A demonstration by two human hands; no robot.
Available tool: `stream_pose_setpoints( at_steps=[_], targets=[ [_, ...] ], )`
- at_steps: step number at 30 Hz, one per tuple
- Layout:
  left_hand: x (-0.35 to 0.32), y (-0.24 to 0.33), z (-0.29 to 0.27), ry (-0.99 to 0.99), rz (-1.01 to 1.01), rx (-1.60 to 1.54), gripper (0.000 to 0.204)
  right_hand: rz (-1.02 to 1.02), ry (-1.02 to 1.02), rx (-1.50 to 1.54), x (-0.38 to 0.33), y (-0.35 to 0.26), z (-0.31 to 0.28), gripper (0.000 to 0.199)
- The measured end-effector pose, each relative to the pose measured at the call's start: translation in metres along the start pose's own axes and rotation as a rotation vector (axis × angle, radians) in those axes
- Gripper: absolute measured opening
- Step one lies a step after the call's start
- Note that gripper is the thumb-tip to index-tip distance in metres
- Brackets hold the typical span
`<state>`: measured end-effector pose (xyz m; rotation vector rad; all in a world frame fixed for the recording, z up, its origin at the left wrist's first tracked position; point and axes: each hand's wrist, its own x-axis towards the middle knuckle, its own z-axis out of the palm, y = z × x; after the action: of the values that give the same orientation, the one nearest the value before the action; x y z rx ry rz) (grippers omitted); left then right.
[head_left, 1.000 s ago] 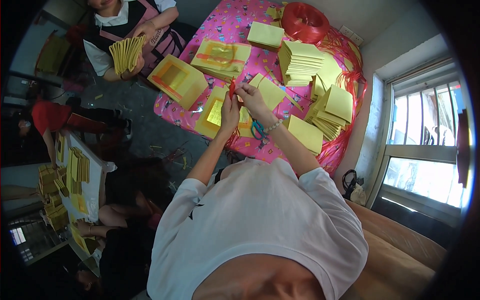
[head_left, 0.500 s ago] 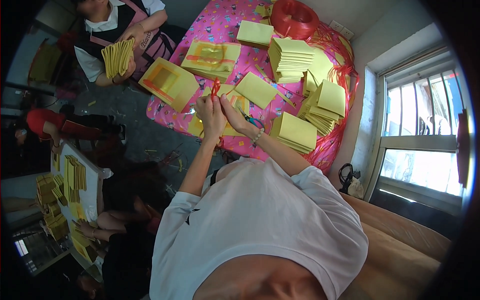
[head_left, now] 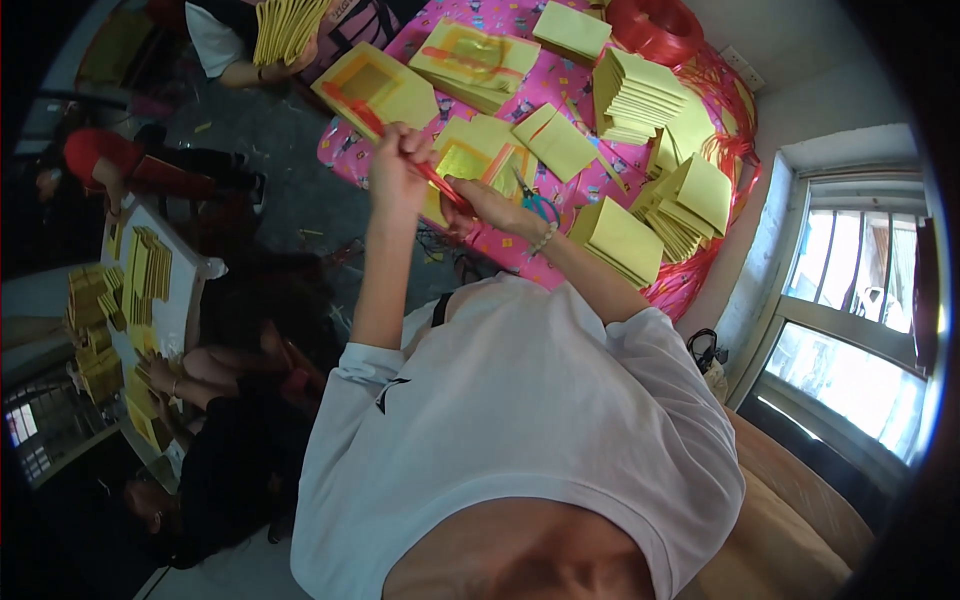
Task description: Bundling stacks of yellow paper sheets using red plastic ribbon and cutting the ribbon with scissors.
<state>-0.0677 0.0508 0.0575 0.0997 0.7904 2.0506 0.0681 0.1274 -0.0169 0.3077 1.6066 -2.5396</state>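
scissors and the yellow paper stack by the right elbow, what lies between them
In the head view, only bare pink tablecloth lies between the blue-handled scissors and the yellow paper stack.

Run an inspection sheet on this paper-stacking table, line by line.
Surface: table under a pink patterned cloth, mostly covered.
Job's things: a red strip stretched between both hands; yellow paper with a gold square below them.
Clutter: yellow paper stacks, blue-handled scissors, a red coil.
Hands: left hand raised, closed on the strip; right hand grips its other end.
Cables: nothing seen.
Surroundings: window on the right; another person holding a fan of yellow sheets across the table; a second table with yellow stacks on the left.
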Motion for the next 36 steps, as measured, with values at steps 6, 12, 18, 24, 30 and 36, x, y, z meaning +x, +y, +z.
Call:
stream_pose_setpoints(
  at_steps=[6,12,18,24,30,36],
  targets=[
    [-0.018,0.056,-0.109,0.229,-0.062,-0.351,0.02,0.32,-0.156,-0.263,-0.024,-0.036,-0.068,0.044],
    [-0.072,0.052,-0.239,0.581,0.118,-0.585,0.028,0.441,-0.217,-0.495,-0.056,-0.051,-0.13,0.04],
    [-0.108,0.016,-0.348,1.029,-0.224,-0.667,0.023,0.448,-0.225,-0.588,-0.044,-0.053,-0.126,0.037],
    [-0.078,-0.066,-0.218,0.678,-0.219,0.322,0.047,0.42,-0.104,-0.897,-0.019,-0.048,-0.087,0.036],
    [-0.04,-0.084,-0.07,-0.253,0.252,1.586,0.051,0.38,-0.217,-0.966,0.007,-0.042,-0.051,0.038],
    [-0.056,-0.059,-0.102,-0.183,0.299,2.038,0.021,0.464,-0.35,-0.719,-0.01,-0.048,-0.095,0.04]
  ],
)
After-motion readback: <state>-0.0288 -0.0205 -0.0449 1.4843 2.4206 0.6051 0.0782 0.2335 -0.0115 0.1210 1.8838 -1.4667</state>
